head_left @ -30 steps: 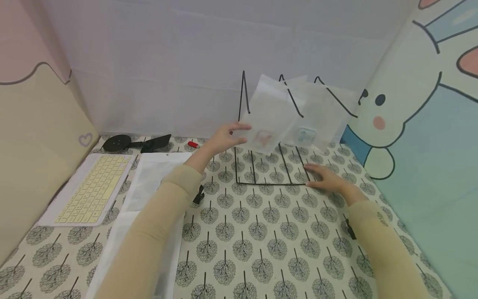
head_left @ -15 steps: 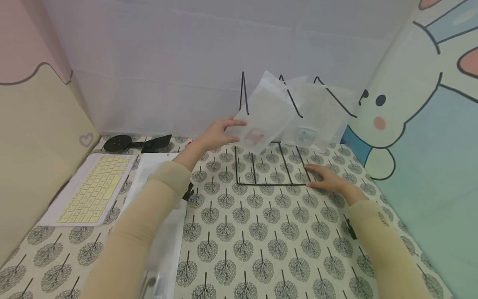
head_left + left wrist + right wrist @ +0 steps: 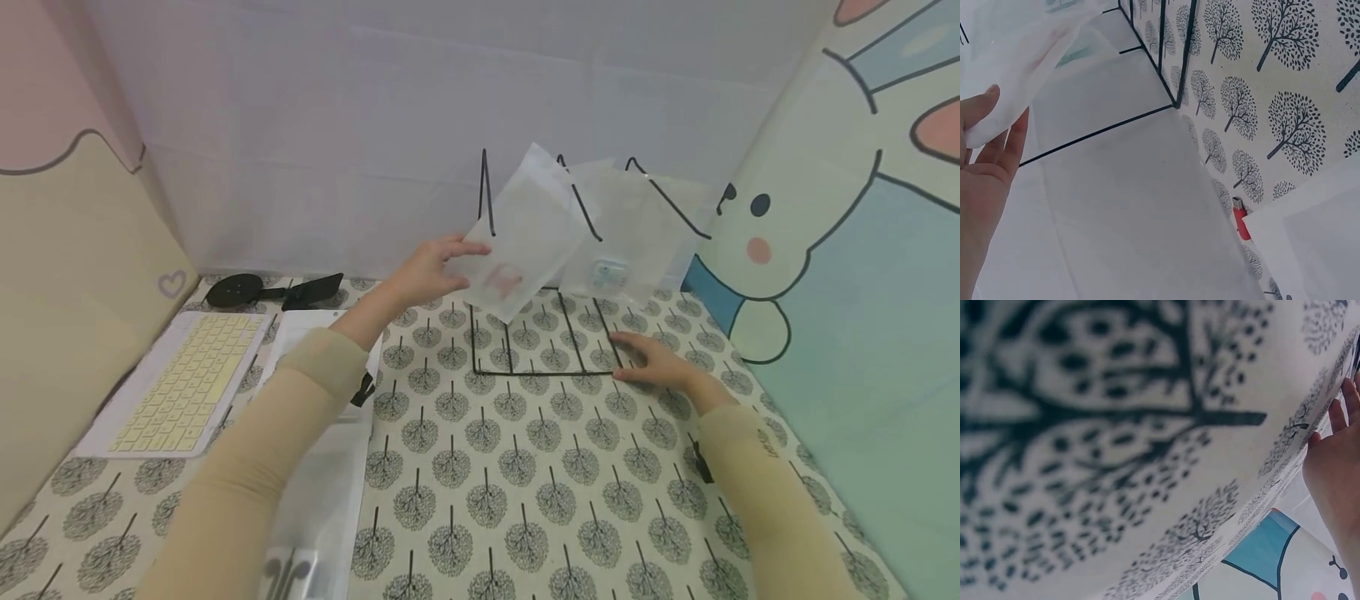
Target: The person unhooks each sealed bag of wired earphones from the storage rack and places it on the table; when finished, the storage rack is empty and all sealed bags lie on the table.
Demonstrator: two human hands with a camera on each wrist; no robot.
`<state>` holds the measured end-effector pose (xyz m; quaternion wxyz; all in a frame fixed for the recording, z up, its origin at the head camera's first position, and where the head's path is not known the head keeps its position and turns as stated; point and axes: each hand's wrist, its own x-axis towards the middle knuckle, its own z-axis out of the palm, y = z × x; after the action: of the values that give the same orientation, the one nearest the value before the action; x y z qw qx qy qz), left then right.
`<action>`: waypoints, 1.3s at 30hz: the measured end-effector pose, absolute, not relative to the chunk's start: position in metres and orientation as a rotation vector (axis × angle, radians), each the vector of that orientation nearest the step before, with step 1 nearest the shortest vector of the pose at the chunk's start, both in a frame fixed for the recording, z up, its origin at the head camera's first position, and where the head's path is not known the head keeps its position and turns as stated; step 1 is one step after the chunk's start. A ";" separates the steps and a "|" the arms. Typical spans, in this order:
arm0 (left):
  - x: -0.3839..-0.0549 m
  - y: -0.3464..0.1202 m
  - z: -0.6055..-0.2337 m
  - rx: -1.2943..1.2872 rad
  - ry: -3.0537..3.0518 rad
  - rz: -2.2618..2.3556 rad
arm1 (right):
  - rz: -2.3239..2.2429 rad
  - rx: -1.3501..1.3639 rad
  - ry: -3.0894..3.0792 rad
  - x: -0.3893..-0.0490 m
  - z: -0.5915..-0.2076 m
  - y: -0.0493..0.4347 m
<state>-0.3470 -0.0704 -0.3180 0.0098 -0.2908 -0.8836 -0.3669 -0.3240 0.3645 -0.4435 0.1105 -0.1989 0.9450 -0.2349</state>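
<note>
In the head view, my left hand (image 3: 429,273) pinches the lower left edge of a translucent plastic pouch (image 3: 528,221) with a reddish print. The left wrist view shows the thumb and fingers on either side of that pouch (image 3: 1035,69). The pouch leans tilted in a black wire rack (image 3: 547,374), between its left and middle uprights. Farther right in the rack stands a second translucent pouch (image 3: 648,221) with a teal print. My right hand (image 3: 658,364) touches the front right corner of the rack base, its fingers extended; the right wrist view barely shows that contact.
On the left lie a pale yellow keyboard (image 3: 191,379), a black round-headed utensil (image 3: 235,291) and a black flat-bladed one (image 3: 315,290). A long white plastic sleeve (image 3: 330,467) lies partly beneath my left arm. A small red USB stick (image 3: 1241,220) shows in the left wrist view.
My left hand has moved left, drawing the red-printed pouch left and tilting it more. The right hand has stayed at the rack's corner.
</note>
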 end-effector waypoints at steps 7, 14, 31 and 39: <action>-0.341 -0.077 -0.309 -0.911 -2.702 -1.152 | -0.683 -0.578 2.765 -0.325 -0.443 0.366; -0.336 -0.081 -0.301 -0.976 -2.665 -1.096 | -0.703 -0.593 2.750 -0.325 -0.441 0.368; -0.321 -0.083 -0.299 -1.048 -2.636 -1.057 | -0.665 -0.552 2.766 -0.327 -0.444 0.370; -0.316 -0.082 -0.305 -1.083 -2.604 -1.148 | -0.641 -0.525 2.780 -0.327 -0.444 0.372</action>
<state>-0.3157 -0.0816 -0.3054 0.0482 -0.3554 -0.8542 -0.3765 -0.3274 0.3715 -0.4441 0.1201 -0.1796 0.9514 -0.2193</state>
